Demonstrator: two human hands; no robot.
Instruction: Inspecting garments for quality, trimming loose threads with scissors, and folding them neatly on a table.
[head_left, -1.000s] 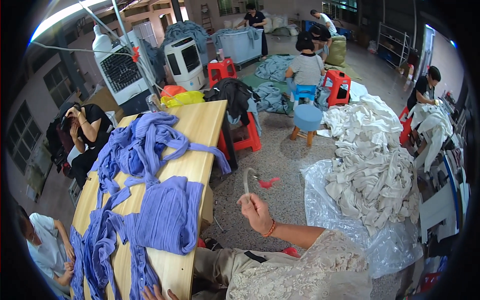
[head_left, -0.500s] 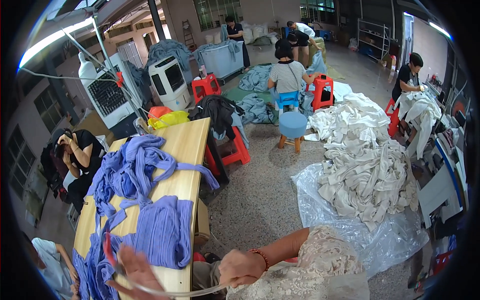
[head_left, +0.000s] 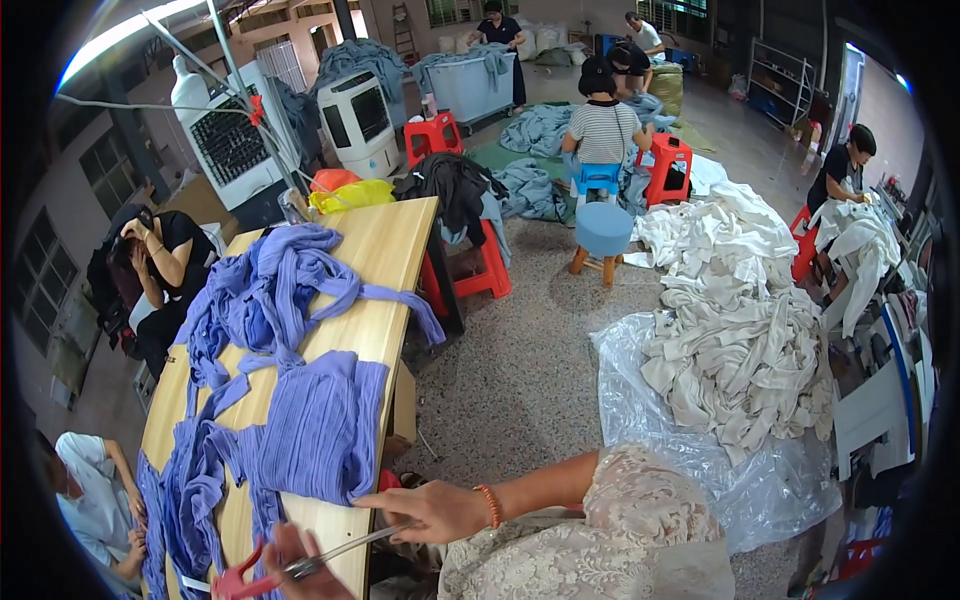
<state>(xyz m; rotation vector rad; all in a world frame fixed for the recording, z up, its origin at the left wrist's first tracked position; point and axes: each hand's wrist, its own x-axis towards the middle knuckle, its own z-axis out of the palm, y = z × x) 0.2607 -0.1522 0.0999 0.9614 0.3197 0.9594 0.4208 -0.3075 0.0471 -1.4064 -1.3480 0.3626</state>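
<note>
A pair of scissors with red handles [head_left: 240, 580] and metal blades [head_left: 350, 545] lies aslant over the near corner of the table. My right hand [head_left: 435, 512], with an orange bead bracelet at its wrist, grips the blade end, its index finger stretched toward the table edge. At the lower edge my left hand [head_left: 312, 575] has its palm turned up and fingers stretched, behind the scissors' pivot; its lower part is cut off. Just beyond lies a folded purple ribbed knit garment [head_left: 322, 425]. More purple knit pieces [head_left: 255, 300] are heaped farther up the table.
The pale wooden table [head_left: 395, 240] slopes away on the left. A person [head_left: 90, 490] sits at its left side, another farther up. Off-white garments [head_left: 745, 370] lie heaped on clear plastic sheeting [head_left: 630, 400] to the right. A blue round stool [head_left: 603, 230] stands on the floor ahead.
The scissors have tilted, handles now lower and blade end higher. My right hand has moved left and up to the table edge, index finger now extended. My left hand sits lower.
</note>
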